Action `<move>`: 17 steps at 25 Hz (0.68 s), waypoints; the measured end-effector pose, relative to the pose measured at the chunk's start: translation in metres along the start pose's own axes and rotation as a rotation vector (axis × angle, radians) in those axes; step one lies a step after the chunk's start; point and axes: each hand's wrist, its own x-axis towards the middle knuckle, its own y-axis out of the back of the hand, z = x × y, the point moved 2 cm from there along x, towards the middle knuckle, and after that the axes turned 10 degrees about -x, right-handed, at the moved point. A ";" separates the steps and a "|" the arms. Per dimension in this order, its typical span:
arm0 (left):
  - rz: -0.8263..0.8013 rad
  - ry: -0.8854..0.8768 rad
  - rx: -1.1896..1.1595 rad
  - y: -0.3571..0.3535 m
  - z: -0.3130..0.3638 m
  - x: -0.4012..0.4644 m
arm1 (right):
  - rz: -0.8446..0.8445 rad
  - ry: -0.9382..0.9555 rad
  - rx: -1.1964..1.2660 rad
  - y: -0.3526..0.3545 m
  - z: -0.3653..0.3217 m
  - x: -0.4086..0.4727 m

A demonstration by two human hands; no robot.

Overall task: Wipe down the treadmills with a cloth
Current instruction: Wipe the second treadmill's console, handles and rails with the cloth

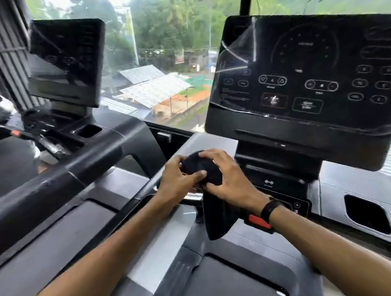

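Both hands bunch a dark cloth over the treadmill just below its console.

The left hand curls its fingers and thumb around the left side of the cloth; the right hand grips the cloth from the right and above, fingers spread over the wad. A loose tail of cloth hangs down beneath the right hand, past a red clip that sits just beside the right wrist. That wrist wears a black band. A cup recess lies well to the right of the hands. A second treadmill's console stands up and to the left of the hands, before a window.
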 end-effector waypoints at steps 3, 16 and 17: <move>0.154 -0.119 0.160 0.068 0.020 -0.030 | -0.095 0.055 0.113 -0.033 -0.055 0.016; 0.382 -0.079 0.646 0.384 0.044 -0.274 | -0.527 0.618 -0.211 -0.232 -0.355 0.029; 0.405 -0.075 0.647 0.409 0.046 -0.293 | -0.542 0.626 -0.211 -0.252 -0.376 0.027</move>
